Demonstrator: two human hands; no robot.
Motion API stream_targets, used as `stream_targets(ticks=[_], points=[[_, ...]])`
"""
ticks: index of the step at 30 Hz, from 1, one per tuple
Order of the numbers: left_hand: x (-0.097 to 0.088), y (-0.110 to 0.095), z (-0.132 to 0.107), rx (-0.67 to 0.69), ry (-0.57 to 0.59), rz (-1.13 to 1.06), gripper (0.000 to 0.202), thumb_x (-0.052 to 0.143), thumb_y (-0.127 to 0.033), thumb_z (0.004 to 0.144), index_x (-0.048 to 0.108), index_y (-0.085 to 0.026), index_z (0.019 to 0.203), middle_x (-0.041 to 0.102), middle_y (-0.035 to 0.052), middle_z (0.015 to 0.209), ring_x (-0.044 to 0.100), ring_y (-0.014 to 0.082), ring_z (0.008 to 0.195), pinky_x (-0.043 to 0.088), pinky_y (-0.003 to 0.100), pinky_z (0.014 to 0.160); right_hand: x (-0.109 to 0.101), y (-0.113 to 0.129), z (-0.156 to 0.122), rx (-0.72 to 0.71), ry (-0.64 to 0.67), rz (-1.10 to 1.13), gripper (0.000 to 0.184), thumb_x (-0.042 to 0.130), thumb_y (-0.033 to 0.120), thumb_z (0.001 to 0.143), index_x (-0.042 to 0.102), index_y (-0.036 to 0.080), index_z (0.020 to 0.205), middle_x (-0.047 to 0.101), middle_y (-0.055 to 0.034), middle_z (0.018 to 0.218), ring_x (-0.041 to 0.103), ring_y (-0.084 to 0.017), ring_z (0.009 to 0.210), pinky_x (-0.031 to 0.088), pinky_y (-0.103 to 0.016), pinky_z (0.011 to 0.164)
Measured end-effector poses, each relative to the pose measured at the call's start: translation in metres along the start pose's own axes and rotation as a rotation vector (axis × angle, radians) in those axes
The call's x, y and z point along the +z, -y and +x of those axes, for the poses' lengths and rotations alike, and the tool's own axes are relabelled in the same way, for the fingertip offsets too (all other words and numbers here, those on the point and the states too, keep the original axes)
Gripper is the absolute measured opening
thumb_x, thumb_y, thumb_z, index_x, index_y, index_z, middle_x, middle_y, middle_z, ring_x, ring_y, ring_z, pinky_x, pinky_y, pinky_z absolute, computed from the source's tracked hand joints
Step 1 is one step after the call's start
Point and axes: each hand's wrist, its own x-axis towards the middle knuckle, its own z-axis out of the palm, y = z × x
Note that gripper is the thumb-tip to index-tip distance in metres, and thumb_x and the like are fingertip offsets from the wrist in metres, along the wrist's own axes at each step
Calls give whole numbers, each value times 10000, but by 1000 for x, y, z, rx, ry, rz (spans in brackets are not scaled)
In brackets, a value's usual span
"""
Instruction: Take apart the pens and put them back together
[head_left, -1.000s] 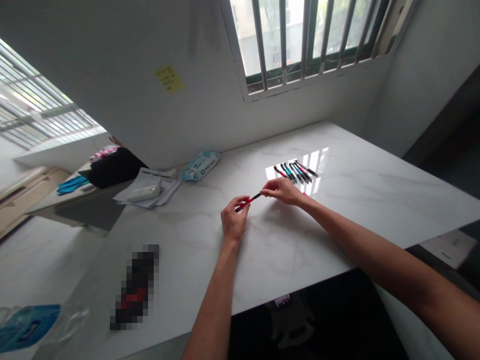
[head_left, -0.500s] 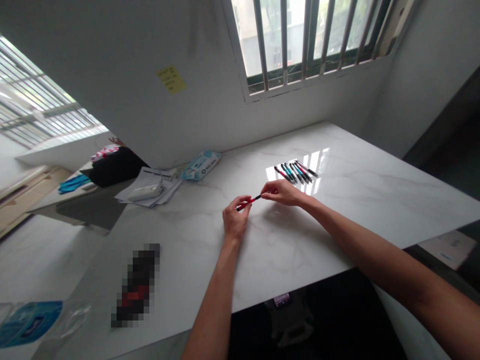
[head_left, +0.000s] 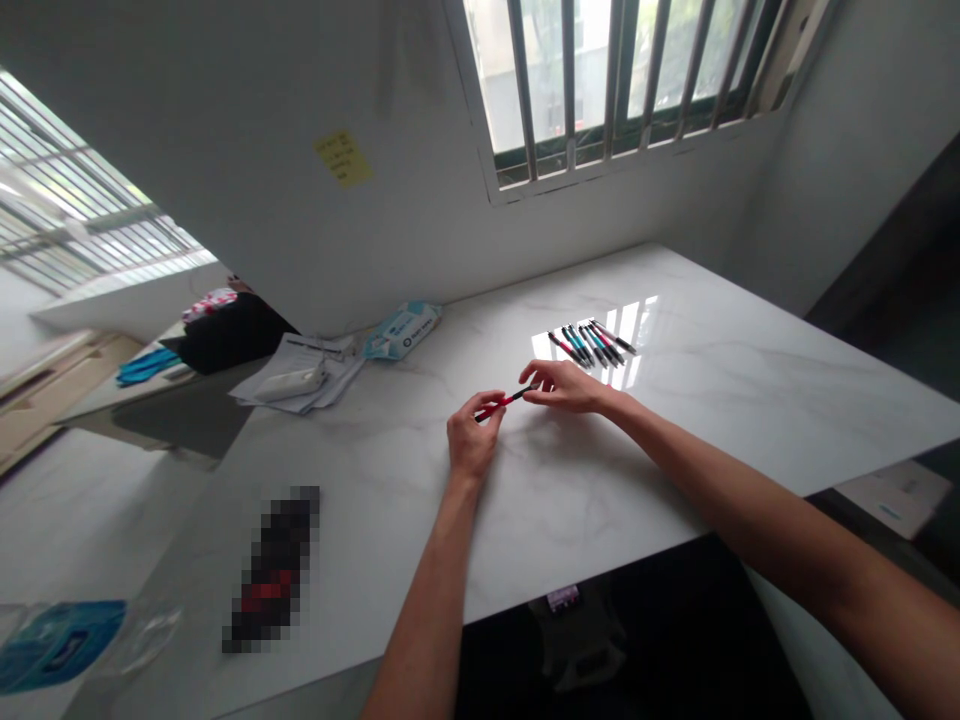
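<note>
A red pen with a black end [head_left: 504, 402] is held between both hands just above the white marble table [head_left: 675, 420]. My left hand [head_left: 472, 440] pinches the red barrel end. My right hand [head_left: 566, 385] pinches the black end with its fingertips. Behind my right hand, several pens [head_left: 592, 343] in teal, pink and dark colours lie side by side in a row on the table.
A wipes packet [head_left: 401, 330] and a stack of papers [head_left: 300, 380] lie at the table's far left by the wall. A blurred dark object [head_left: 274, 570] and a blue plastic packet [head_left: 60, 645] lie near left. A barred window [head_left: 615, 80] is above.
The pen and both hands stay nearly in place; my right fingers have shifted slightly on the black end.
</note>
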Motion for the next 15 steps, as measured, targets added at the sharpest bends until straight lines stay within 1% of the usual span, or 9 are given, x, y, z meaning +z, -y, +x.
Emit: stream_targets(ticks=[2,4,6,7,11,13,15], points=[[0,1,0,-4,-6,-5,173,733,-217,869,806,-251,1022,822,30,1017,765,191,898,651,363,912,-1,0,0,-2,10,-1,226,722,376,930,787,166,982,787,-60,855,643,-152,707,437,-269,678],[0,1,0,-2,-10,-9,173,735,-223,869,806,-251,1024,821,31,1014,766,193,905,651,363,911,-1,-1,0,4,17,-2,287,679,424,968,783,163,912,781,-60,803,636,-155,694,431,-276,678],[0,1,0,1,-8,-7,174,735,-225,869,807,-254,1025,821,32,1018,765,194,908,652,365,914,0,-2,0,3,8,5,293,695,442,957,787,164,964,789,-62,838,642,-159,709,432,-276,677],[0,0,0,1,-5,-3,173,735,-226,868,808,-256,1022,822,32,1018,765,195,905,653,367,914,0,-2,0,0,3,3,280,705,433,947,786,168,983,790,-62,856,642,-160,716,433,-276,677],[1,-1,-1,3,4,-2,166,733,-226,869,807,-260,1014,823,29,1013,768,199,899,655,376,916,1,-2,0,11,-11,4,253,688,413,951,769,174,940,774,-56,836,639,-159,717,439,-277,684],[1,-1,-1,2,9,-6,164,734,-225,870,807,-260,1013,823,28,1015,769,198,898,654,375,918,1,-2,0,15,-26,6,208,703,374,927,763,177,949,777,-53,856,647,-160,734,448,-276,698],[1,-1,-1,-2,10,-6,163,736,-223,869,807,-259,1011,823,28,1015,769,196,900,653,373,919,1,-1,0,20,-26,-3,186,687,350,927,758,178,914,769,-44,821,641,-158,724,446,-277,701]])
